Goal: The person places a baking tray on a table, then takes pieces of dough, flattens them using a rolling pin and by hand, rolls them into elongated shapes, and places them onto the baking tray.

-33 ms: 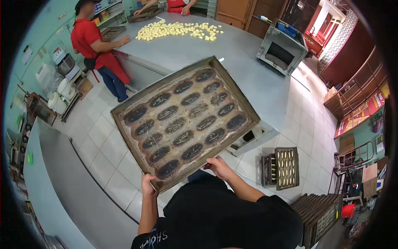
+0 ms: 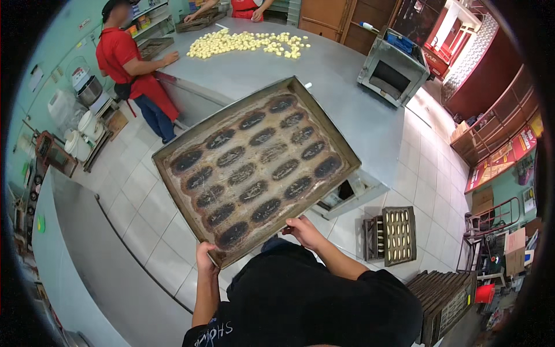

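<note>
A large worn baking tray (image 2: 241, 173) is held up in front of me, its inside facing me. Rows of dark oval marks cover its stained bottom, and no dough lies in it. My left hand (image 2: 206, 256) grips the near left corner, thumb over the rim. Farther right along the same near edge, my right hand (image 2: 304, 231) is closed on the rim, its thumb on top. The fingers under the tray are mostly hidden. Beyond the tray, its far corner overlaps the view of a grey metal table (image 2: 341, 87).
Many pale dough balls (image 2: 243, 44) lie on the table, with a co-worker in red (image 2: 130, 63) at its left side. A metal oven-like box (image 2: 393, 72) stands on its right. Filled trays (image 2: 399, 236) rest low at right, near stacked trays (image 2: 442, 306). A long counter (image 2: 110, 260) curves at left.
The tray has shifted very slightly and tilts a little differently. Both hands keep the same grip on it.
</note>
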The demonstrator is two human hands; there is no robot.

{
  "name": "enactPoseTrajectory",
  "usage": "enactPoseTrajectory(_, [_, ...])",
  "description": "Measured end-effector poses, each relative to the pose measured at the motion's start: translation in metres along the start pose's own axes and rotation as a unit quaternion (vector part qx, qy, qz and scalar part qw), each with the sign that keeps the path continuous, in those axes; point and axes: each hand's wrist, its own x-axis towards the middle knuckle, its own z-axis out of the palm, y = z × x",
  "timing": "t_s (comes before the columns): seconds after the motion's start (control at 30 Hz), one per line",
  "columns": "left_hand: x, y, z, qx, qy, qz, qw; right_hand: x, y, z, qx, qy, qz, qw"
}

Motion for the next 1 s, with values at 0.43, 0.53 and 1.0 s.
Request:
enactPoseTrajectory(0.43, [0.286, 0.115, 0.099, -0.076, -0.066, 0.040, 0.994, 0.307, -0.192, -0.005, -0.336, 0.039, -0.123, 0.933])
enactPoseTrajectory(0.53, [0.353, 0.152, 0.112, -0.063, -0.059, 0.041, 0.995, 0.391, -0.216, -0.030, -0.442, 0.321, -0.194, 0.815])
enactPoseTrajectory(1.0, [0.582, 0.271, 0.162, 0.050, -0.066, -0.084, 0.993, 0.587, -0.336, -0.019, -0.372, 0.518, -0.060, 0.768])
